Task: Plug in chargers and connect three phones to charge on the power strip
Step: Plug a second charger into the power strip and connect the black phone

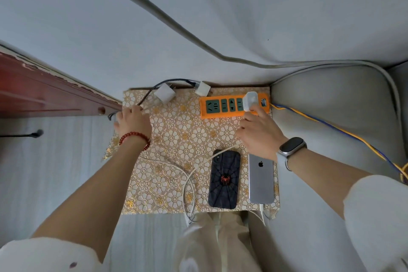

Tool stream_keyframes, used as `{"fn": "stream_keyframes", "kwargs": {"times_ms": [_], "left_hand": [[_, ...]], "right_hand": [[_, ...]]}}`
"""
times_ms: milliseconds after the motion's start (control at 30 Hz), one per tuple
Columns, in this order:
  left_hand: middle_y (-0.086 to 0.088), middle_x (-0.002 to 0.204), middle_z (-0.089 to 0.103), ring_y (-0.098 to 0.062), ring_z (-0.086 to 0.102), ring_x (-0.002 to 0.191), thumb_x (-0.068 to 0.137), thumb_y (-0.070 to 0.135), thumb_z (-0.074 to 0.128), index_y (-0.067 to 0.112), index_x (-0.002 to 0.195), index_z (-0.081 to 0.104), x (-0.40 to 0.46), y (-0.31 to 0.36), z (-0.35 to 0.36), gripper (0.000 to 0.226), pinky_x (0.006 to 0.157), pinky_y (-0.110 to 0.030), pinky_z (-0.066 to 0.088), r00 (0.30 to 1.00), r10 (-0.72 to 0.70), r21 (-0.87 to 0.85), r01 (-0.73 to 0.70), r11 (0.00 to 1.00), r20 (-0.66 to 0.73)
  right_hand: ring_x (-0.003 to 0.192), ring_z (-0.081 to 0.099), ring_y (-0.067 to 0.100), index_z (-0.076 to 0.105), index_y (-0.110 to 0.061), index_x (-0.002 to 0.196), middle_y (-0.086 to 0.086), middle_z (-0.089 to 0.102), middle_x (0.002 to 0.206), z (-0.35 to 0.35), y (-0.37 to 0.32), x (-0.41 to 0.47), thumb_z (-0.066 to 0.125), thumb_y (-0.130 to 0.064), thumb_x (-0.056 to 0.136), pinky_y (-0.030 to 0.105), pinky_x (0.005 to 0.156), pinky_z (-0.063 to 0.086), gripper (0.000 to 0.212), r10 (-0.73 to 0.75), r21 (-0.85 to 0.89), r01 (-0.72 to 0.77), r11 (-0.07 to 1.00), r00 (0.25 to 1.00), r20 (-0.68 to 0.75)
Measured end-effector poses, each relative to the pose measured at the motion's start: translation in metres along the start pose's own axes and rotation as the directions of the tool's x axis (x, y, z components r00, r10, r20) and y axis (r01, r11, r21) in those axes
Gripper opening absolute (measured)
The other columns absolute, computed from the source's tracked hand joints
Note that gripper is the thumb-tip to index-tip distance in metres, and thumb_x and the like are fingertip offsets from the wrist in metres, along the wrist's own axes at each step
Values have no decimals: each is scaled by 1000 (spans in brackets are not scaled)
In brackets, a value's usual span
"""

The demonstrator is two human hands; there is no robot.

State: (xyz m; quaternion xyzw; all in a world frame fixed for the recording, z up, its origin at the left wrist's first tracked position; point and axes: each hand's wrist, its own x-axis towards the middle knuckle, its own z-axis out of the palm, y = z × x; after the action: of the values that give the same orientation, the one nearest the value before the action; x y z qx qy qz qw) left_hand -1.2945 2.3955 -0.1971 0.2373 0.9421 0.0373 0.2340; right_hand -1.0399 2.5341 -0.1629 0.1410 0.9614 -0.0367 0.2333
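Observation:
An orange power strip lies at the far right of a small table with a floral cloth. My right hand is shut on a white charger seated at the strip's right end. Two more white chargers lie loose at the far edge. My left hand grips a dark cable at the table's left edge. A black spider-case phone and a silver phone lie face down near me; the silver one has a white cable in it.
A white cable loops across the cloth by the black phone. Yellow and blue wires run from the strip over a grey cushion at right. A dark red wooden board is at left, with a black plug on the floor.

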Motion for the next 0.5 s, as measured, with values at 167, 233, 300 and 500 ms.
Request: {"fn": "stream_keyframes", "kwargs": {"times_ms": [167,233,300,500], "left_hand": [[-20,102,60,-33,56,86,93,16,41,3,103,58,-26,2,-8,23,68,-35,44,971,177,-338,-223,914,-162],[-16,97,62,-27,56,81,92,15,46,5,99,61,-40,4,-14,20,66,-31,43,955,238,-399,-292,869,-180],[-10,95,63,-18,54,79,89,14,50,6,97,64,-52,11,-19,18,65,-24,44,950,258,-475,-312,823,-177],[8,77,56,6,49,55,87,9,53,7,93,66,-79,39,-20,14,49,-4,36,915,398,-702,-322,635,-60]], "right_hand": [[101,56,25,58,-16,108,2,69,97,-5,-4,3,42,-18,90,41,107,22,23,114,83,-106,991,990,-89],[104,57,23,48,-19,121,0,67,107,-9,-10,9,43,-25,91,41,106,23,31,200,255,-165,953,973,-115],[109,55,23,33,-21,134,1,63,115,-11,-17,17,48,-32,89,45,104,27,48,269,438,-209,874,960,-80],[123,44,25,19,-28,142,6,44,138,-9,-24,19,62,-37,82,43,96,41,74,171,681,-73,729,982,-78]]}}
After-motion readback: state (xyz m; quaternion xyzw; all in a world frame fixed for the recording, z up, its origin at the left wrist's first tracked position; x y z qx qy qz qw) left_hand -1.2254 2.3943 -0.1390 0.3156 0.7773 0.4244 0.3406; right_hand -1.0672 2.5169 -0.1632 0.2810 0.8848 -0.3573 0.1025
